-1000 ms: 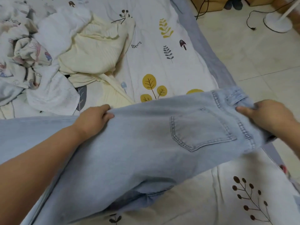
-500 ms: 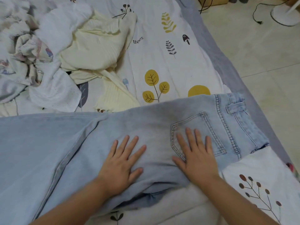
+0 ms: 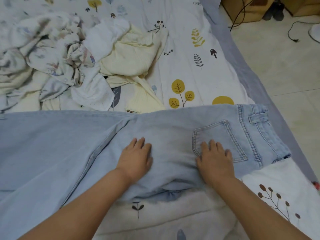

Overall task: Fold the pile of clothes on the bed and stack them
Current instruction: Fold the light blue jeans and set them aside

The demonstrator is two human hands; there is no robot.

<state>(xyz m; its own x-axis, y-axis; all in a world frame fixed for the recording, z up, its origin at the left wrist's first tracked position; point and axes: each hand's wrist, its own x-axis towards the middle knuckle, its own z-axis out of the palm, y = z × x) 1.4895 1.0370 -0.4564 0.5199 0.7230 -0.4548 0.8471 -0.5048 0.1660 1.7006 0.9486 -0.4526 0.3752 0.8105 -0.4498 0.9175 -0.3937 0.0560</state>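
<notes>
Both palms lie flat, fingers straight: my left hand [image 3: 136, 157] and right hand [image 3: 215, 159] press the jeans [image 3: 166, 134] smooth. Flattening the seat should keep folds crisp, while the pile [image 3: 69, 54] waits

Light blue jeans [image 3: 86, 144] spread flat across bed sheet [image 3: 187, 70], waistband at right, legs running off left edge. Left hand [image 3: 136, 159] flat on seat area, fingers straight. Right hand [image 3: 215, 159] flat just beside it, fingertips over lower corner of back pocket [image 3: 220, 135]. Belt loop [image 3: 258, 117] near waistband. Behind jeans: cream ribbed top [image 3: 131, 58] touching crumpled white cloth [image 3: 93, 90] and printed fabric heap [image 3: 43, 52]. Tiled floor [image 3: 285, 66] at right, black cable [image 3: 292, 32] on it.
</notes>
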